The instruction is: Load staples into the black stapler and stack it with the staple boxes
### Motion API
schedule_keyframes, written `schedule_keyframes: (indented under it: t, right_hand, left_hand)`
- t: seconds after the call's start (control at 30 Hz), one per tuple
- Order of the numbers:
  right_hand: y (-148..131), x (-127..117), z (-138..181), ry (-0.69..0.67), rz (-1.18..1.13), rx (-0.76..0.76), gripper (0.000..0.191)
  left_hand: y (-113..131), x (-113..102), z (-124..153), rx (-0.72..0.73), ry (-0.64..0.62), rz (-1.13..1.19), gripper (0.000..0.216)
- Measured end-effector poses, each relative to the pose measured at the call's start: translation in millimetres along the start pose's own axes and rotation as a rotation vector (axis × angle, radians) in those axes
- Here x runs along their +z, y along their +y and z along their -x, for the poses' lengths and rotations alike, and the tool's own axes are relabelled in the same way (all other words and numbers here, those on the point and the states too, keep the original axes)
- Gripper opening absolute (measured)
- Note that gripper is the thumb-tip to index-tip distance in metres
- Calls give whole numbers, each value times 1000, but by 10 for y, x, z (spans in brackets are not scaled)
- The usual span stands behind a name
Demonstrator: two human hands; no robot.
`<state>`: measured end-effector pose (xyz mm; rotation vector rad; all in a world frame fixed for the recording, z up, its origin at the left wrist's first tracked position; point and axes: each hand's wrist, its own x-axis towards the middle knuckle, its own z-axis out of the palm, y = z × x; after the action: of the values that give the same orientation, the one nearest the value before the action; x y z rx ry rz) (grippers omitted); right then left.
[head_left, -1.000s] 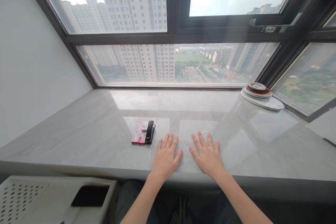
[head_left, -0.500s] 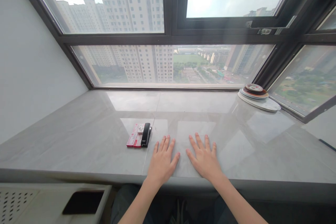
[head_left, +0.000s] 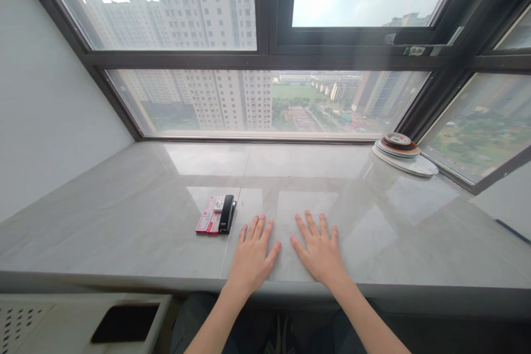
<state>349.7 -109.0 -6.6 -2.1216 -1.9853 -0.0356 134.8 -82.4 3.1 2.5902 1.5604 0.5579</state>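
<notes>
Both of my hands lie palm down on the grey stone windowsill (head_left: 124,199), near its front edge. My left hand (head_left: 251,254) is flat with fingers spread and holds nothing. My right hand (head_left: 318,250) rests a short way to its right, fingers also spread, also holding nothing. Beyond my left hand, a little to the left, lies a black stapler (head_left: 226,214). It sits against several flat red-and-white boxes (head_left: 206,220), with a small white one on top. Neither hand touches the stapler or the boxes.
A stack of round plates or coasters (head_left: 400,149) stands in the far right corner by the window frame (head_left: 265,61). A thin dark rod (head_left: 513,230) lies at the right edge. Below the sill at left is a white cabinet (head_left: 41,321) with a dark opening.
The whole view has shifted slightly, so everything appears a little further left. My hands stay flat in the same place on the sill, and the stapler and boxes have not moved.
</notes>
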Motion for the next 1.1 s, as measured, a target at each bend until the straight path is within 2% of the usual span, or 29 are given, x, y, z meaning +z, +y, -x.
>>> schedule_keyframes:
  t: [1.1]
  right_hand:
    - [-1, -20, 0, -11, 9, 4, 67]
  left_hand:
    - [-11, -30, -2, 1, -12, 2, 59]
